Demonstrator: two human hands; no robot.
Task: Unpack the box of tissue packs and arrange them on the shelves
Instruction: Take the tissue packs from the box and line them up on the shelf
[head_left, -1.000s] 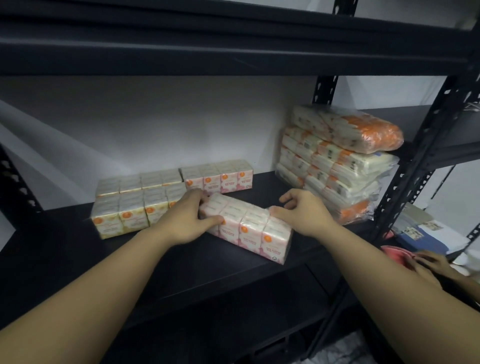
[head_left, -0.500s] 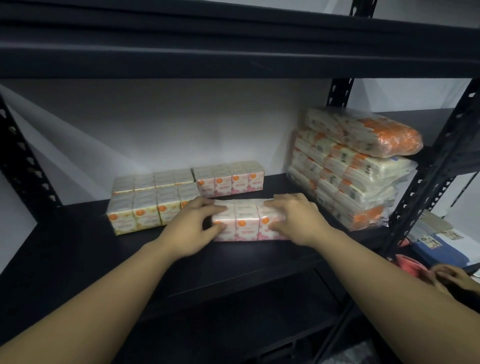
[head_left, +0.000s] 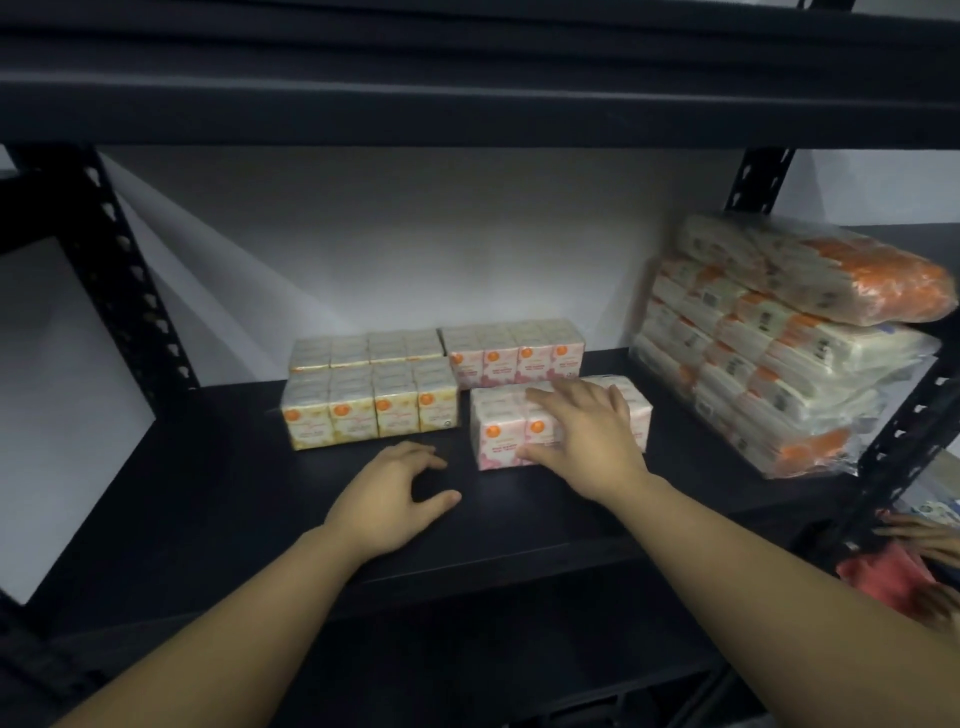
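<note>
A pink tissue pack (head_left: 498, 426) lies square on the black shelf (head_left: 234, 483), just in front of another pink pack (head_left: 511, 351). My right hand (head_left: 582, 436) rests on its top and front face, fingers spread and mostly straight, thumb against the front. My left hand (head_left: 395, 493) hovers over the bare shelf to the left of that pack, fingers loosely curled, holding nothing. Two yellow packs (head_left: 371, 410) sit in rows to the left, the rear one against the wall.
A tall stack of wrapped orange-and-white tissue bundles (head_left: 779, 353) fills the shelf's right end. Black uprights (head_left: 119, 270) frame the bay, with another shelf board close overhead. Another person's hand (head_left: 919, 540) and something red show at the lower right.
The pink pack was turned from a slant to square and pushed back beside the yellow packs. My left hand has let go and pulled back toward me; my right hand stays on the pack.
</note>
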